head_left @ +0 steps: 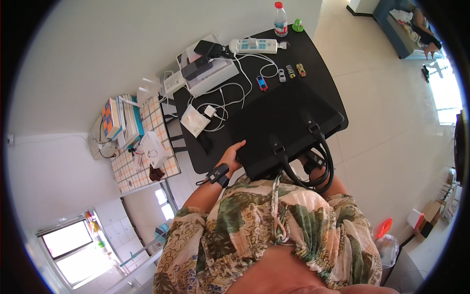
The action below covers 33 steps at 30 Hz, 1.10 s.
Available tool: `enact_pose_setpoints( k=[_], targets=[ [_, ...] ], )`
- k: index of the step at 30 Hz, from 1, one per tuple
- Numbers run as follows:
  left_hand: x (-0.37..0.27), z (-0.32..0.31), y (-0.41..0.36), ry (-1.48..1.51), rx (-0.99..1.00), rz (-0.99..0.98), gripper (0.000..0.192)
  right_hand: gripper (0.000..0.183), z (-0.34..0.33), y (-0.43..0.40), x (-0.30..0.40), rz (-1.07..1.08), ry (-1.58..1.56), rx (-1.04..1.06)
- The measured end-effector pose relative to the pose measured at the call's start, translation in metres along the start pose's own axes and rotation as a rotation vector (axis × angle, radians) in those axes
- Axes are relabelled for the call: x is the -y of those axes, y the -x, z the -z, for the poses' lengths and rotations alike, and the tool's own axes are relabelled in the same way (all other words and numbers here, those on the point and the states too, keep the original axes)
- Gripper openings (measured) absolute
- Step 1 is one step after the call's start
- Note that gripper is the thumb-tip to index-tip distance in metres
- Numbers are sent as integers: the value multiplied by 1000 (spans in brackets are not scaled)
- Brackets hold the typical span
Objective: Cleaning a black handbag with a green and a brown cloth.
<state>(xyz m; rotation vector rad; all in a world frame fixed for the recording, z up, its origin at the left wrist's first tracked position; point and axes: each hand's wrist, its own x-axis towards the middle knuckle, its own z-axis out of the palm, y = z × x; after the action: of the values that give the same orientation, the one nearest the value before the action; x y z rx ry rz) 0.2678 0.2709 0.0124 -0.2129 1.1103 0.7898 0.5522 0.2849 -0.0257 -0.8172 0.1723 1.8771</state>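
A black handbag point(279, 125) with two looped handles point(323, 161) lies on the near part of a black table point(319, 66), its handles hanging toward my body. My left hand point(233, 156) grips the bag's left side, thumb along the top. Beneath the handles, at the bag's near right, my right hand point(304, 160) is mostly hidden by the bag; only the wrist and part of the hand show. Beyond the bag several toy cars point(282, 75) stand in a row, among them a red and blue one point(261, 83) set slightly apart.
A power strip point(257, 46), a plastic bottle point(280, 22) and a green figurine point(297, 25) are at the back. White boxes point(216, 75), white cables, a charger point(210, 111) and a tissue pack point(194, 120) lie left. Books point(128, 117) stand on a side table. Someone's legs show far right.
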Motion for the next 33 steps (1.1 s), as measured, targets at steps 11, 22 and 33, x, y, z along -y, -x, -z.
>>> enact_pose_setpoints(
  k=[11, 22, 33],
  targets=[
    [-17, -16, -8, -15, 21, 108, 36, 32, -10, -22, 14, -20, -64, 6],
    [-50, -33, -4, -776, -365, -320, 55, 31, -24, -24, 11, -2, -92, -26],
    [-70, -128, -114, -2211, 92, -821, 63, 29, -40, -30, 2, 29, -132, -60]
  ],
)
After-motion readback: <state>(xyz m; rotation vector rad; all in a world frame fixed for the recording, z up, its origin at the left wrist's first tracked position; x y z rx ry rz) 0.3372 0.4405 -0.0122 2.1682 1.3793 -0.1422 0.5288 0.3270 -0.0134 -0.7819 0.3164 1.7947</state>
